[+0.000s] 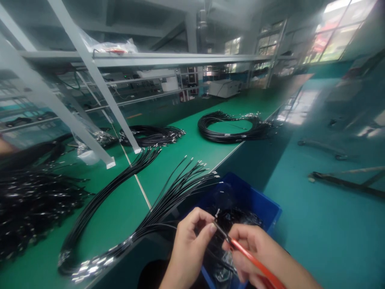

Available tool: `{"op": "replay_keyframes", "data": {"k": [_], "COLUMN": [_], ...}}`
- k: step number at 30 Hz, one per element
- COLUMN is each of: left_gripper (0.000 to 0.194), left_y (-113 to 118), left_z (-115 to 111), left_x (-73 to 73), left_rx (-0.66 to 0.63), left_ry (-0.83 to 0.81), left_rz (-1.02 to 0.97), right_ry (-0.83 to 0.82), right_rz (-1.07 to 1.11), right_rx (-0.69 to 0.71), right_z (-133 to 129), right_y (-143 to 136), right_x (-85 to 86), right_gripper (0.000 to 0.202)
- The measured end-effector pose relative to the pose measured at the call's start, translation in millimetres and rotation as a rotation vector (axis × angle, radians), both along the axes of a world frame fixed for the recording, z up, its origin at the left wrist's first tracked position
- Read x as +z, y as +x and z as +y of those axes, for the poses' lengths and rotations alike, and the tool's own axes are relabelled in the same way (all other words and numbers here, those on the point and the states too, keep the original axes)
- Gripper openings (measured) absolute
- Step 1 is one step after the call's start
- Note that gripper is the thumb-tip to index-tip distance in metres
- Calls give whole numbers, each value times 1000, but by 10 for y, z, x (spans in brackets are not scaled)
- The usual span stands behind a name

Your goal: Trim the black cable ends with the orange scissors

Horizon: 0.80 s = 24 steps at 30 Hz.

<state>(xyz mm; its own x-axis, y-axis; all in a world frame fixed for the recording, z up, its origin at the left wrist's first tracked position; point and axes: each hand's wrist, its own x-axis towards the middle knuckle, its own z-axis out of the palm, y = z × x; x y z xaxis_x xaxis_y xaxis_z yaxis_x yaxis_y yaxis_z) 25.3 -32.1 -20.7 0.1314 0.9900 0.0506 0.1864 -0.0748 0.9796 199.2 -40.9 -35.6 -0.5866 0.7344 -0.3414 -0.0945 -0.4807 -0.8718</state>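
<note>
My left hand (191, 245) pinches the end of a thin black cable (159, 226) between thumb and forefinger. That cable runs back to a looped bundle of black cables (87, 208) on the green table, whose pale-tipped ends fan out near the table edge. In my right hand (254, 251) is a pair of pliers (249, 255) with orange handles. The dark jaws point left and meet my left fingertips at the cable end. Whether the jaws are closed on the cable is too small to tell. Both hands are above a blue bin (272, 202) holding dark cables and clear plastic.
More coiled black cables (228, 136) lie farther along the green table (168, 160), with a large dark pile (36, 208) at left. White shelf posts (102, 80) rise from the table. A clear bag of small parts (99, 138) sits by them. A wheeled stand (339, 182) is at right.
</note>
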Motion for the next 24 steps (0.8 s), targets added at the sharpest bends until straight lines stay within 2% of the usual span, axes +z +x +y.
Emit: {"op": "replay_keyframes", "data": {"k": [5,9,16,18,20,23,24], "left_gripper": [14,15,16,13,5,8,8], "left_y": [-32,-24,-2,51,133,199,172], "left_z": [17,14,17,-3,-37,-56,-38], "left_x": [2,25,51,9,-53,-131,-144], "left_rx": [-44,-77,-47,-1,8,-186,-205], "left_ry": [-77,-156,-172,-123,-23,144,191], "left_rz": [-126,-244,-288,-170,68,511,657], "right_ry": [35,-25,-108,-94,-50,10,22], "right_rz": [0,42,131,146,153,113,81], "right_rx": [-22,-136,-182,-278,-433,-623,-663], "right_z": [-58,-141,-176,-163,-143,-109,-99], "right_y": [32,89,108,73,47,80,111], "right_x": [-1,5,162,220,243,155,95], "right_gripper": [26,30,38,43,45,41,38]}}
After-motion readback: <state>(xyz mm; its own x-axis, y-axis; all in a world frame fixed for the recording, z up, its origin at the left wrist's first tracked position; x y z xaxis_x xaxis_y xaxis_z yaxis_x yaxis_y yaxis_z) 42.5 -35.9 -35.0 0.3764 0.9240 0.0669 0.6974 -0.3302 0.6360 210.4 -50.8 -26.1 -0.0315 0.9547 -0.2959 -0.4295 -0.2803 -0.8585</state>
